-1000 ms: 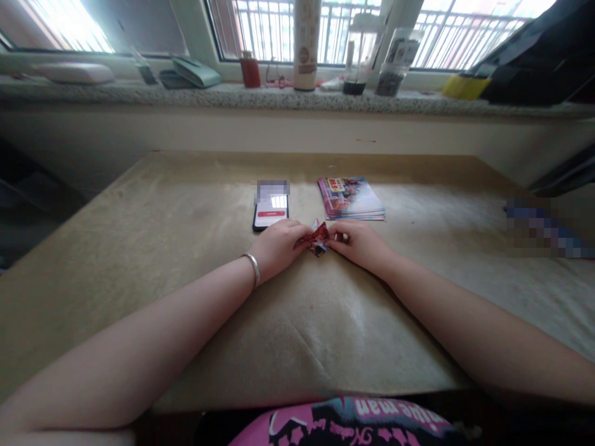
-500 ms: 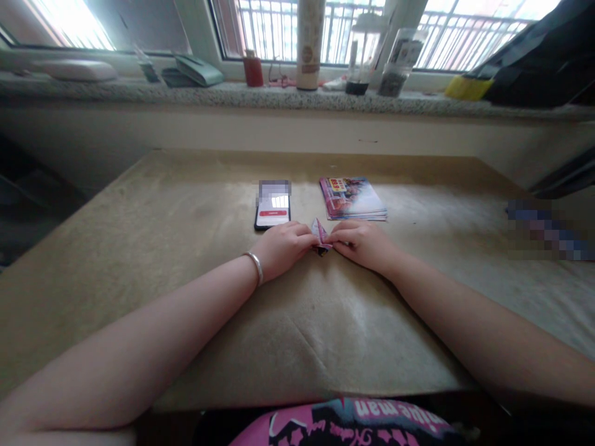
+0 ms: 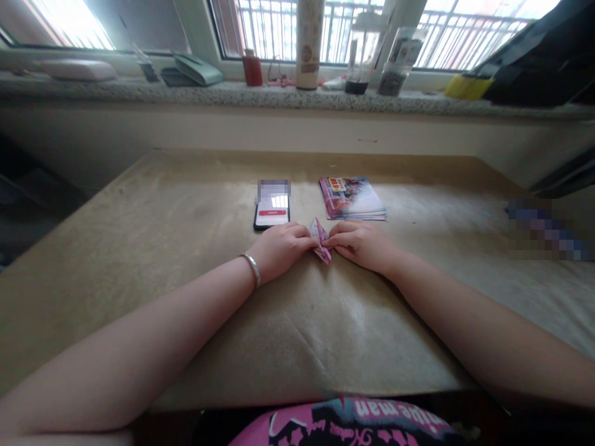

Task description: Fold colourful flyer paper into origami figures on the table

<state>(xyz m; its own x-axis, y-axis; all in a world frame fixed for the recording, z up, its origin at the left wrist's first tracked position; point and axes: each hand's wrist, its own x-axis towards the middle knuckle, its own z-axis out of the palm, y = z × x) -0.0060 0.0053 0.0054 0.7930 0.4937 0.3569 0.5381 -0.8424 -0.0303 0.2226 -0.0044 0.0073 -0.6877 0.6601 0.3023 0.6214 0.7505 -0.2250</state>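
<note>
A small folded piece of pink-and-white printed paper (image 3: 320,238) is held between my two hands, just above or on the table. My left hand (image 3: 287,249), with a silver bangle at its wrist, pinches the paper's left side. From the right, my right hand (image 3: 357,243) grips the other side with thumb and fingers. The paper is diamond-shaped, with one point away from me and one toward me. Its middle is partly covered by my fingertips.
Behind my left hand lies a phone (image 3: 272,207) with a lit screen. A stack of glossy printed leaflets (image 3: 356,198) sits beyond my right hand. The tan covered table (image 3: 223,347) reaches a wall below a granite sill (image 3: 260,96) holding bottles and containers.
The paper's near end has opened out toward me into a longer point, and the dark part there no longer shows. Both hands have barely moved.
</note>
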